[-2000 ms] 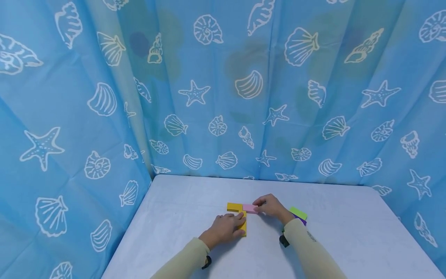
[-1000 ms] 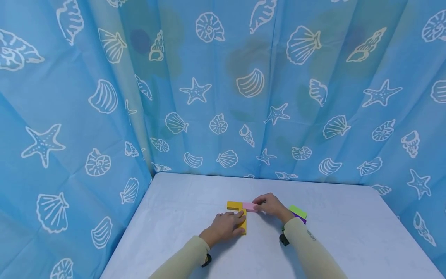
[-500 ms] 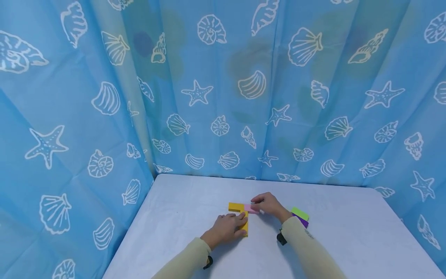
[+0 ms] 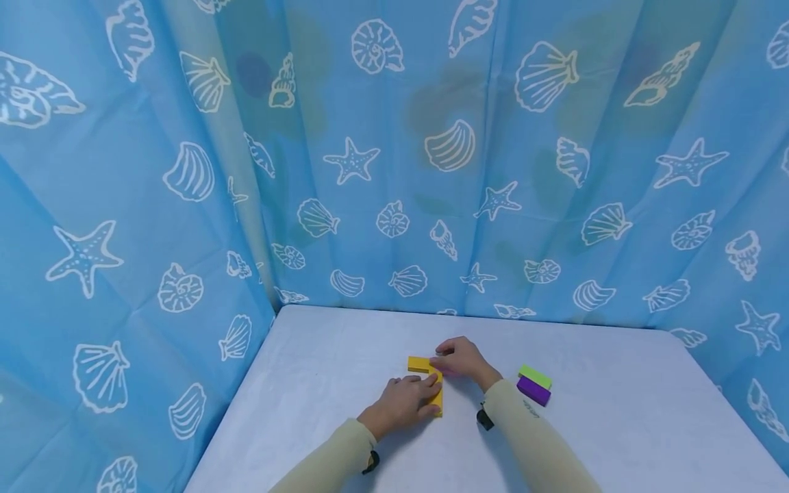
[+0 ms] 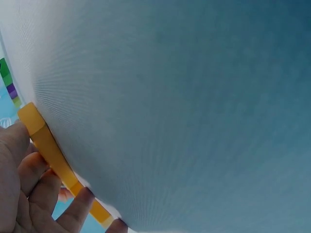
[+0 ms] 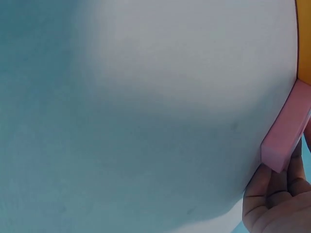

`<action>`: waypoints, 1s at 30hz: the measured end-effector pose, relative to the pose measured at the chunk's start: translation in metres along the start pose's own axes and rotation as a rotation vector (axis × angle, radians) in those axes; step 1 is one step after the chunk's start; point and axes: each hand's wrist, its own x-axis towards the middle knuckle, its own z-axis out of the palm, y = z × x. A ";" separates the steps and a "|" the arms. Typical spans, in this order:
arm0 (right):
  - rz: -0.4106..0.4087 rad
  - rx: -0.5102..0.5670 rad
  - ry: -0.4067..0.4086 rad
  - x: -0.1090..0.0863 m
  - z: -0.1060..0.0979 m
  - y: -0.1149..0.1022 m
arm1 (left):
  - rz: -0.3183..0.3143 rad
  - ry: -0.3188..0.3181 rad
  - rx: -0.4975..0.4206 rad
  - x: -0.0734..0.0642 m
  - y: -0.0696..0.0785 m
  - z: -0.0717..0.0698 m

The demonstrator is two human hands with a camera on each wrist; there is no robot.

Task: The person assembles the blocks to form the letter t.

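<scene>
Two yellow blocks lie on the white table: one across (image 4: 418, 364), the other lengthwise (image 4: 437, 404) toward the person. My left hand (image 4: 403, 402) holds the lengthwise one, with fingers on its far part and thumb at its near end. Several of its fingers lie along the yellow in the left wrist view. The right hand (image 4: 461, 360) is over a pink block (image 6: 287, 124), which it mostly hides in the head view. From the right wrist, bent fingers show at the pink block's outer end, while its other end meets yellow.
Right of the right hand, a light green block (image 4: 535, 376) and a purple block (image 4: 533, 391) lie side by side. A darker green piece (image 5: 5, 70) shows at the left wrist view's edge. A blue shell-patterned curtain (image 4: 394, 171) hangs behind the white table (image 4: 333, 356).
The right hand has shifted left, its fingers now reaching over the pink block toward the yellow ones. More of the purple block shows. The left hand has stayed on its yellow block.
</scene>
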 end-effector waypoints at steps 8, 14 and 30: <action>-0.019 0.059 -0.030 0.002 0.002 -0.003 | 0.002 -0.009 0.006 0.001 0.001 -0.001; -0.040 0.077 -0.063 0.001 0.004 -0.007 | 0.012 -0.006 0.010 0.002 -0.001 0.001; -0.054 0.059 -0.067 0.002 0.008 -0.002 | -0.007 -0.028 -0.007 0.001 0.001 -0.003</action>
